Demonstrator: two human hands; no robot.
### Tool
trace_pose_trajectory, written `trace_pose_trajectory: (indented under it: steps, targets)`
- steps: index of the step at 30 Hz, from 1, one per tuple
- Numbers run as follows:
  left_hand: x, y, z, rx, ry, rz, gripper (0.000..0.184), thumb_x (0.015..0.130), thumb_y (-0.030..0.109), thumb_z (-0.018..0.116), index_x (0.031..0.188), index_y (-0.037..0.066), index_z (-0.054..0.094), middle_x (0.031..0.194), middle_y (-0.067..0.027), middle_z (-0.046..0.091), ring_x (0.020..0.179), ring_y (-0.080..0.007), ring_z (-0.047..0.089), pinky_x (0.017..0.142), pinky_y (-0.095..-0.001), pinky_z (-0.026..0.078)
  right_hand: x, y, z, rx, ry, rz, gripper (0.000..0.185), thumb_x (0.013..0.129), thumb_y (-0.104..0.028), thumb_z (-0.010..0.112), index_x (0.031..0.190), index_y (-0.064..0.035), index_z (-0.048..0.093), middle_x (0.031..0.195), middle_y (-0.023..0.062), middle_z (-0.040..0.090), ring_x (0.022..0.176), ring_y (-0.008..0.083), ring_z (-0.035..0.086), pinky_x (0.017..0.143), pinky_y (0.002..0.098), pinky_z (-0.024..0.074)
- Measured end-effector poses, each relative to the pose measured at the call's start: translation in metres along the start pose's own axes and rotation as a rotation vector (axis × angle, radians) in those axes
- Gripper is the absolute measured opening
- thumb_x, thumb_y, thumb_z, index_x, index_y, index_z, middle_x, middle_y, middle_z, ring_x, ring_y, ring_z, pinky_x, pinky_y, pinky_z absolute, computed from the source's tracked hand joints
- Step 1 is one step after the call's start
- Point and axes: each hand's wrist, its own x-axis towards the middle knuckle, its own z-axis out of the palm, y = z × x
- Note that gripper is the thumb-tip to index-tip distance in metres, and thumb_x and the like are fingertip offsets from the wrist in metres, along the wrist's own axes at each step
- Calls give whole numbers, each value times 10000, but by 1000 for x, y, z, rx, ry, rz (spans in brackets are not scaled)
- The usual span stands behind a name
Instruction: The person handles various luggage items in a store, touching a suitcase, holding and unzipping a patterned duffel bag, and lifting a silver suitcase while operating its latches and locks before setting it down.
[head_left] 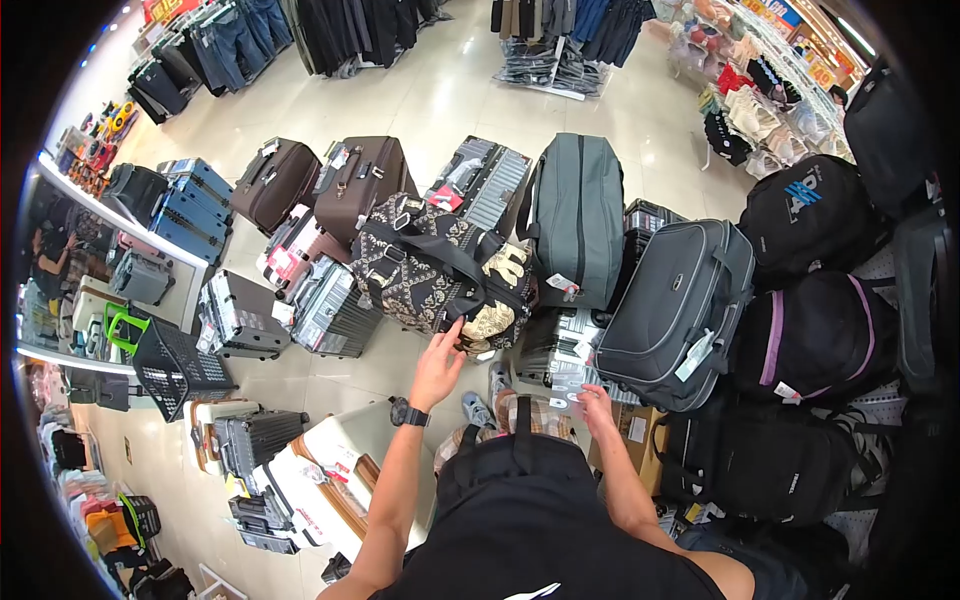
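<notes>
My left hand (pixel 437 368), with a dark watch (pixel 408 412) on its wrist, reaches forward with fingers stretched out. Its fingertips touch the lower edge of a black-and-gold patterned duffel bag (pixel 400 290), near a black strap. The bag lies on top of other luggage. My right hand (pixel 598 410) is closed on a small clear plastic packet (pixel 569 388) with pale marks; its contents are too small to make out. Just beyond that hand sits a dark grey travel bag (pixel 665 300) with a white tag. A grey-green bag (pixel 578 215) stands upright behind the patterned one.
Brown suitcases (pixel 365 185), a ribbed grey suitcase (pixel 482 185) and blue suitcases (pixel 195 210) stand ahead and left. A black basket (pixel 180 365) with green handles is at the left. Black backpacks (pixel 810 220) fill the right side. A white suitcase (pixel 325 480) stands close at my left.
</notes>
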Motion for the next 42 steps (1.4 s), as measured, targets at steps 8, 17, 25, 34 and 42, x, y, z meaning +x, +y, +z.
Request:
trace_pose_trajectory:
  steps: [8,17,25,34,42]
  targets:
    - [0,3,8,147,96,-10,925,967,35,669,1701,4,107,1259,-152,689,999,-274,718,871,-405,568,37,-46,79,-461,77,-606,244,967,-99,729,1190,-55,638,718,0,599,652,95,561,583,296,449]
    - [5,36,-26,-5,382,-283,1031,978,13,621,1713,64,-101,1123,-157,745,932,-278,733,838,-399,585,29,-137,172,-370,-214,-672,404,1003,-199,750,1329,-17,596,1025,92,729,814,143,668,756,340,563]
    - [45,72,-33,257,482,-174,628,972,-18,632,1581,52,499,999,-95,665,916,-254,640,854,-379,519,40,-153,168,-311,-352,-494,329,963,-139,806,1182,-17,592,837,22,662,720,81,594,677,276,516]
    - [109,84,-29,864,44,119,378,808,58,698,1172,156,730,1705,-75,373,1562,-345,318,1188,-549,275,5,-191,178,-451,-306,-605,234,975,-66,741,1165,-42,605,792,49,664,705,133,625,666,316,514]
    - [102,52,-87,809,-97,314,246,880,143,720,1113,98,653,1242,-51,676,1377,-249,523,1081,-473,381,-27,-198,214,-723,-47,-815,227,963,-118,729,1155,-68,619,817,111,664,822,328,661,735,463,526]
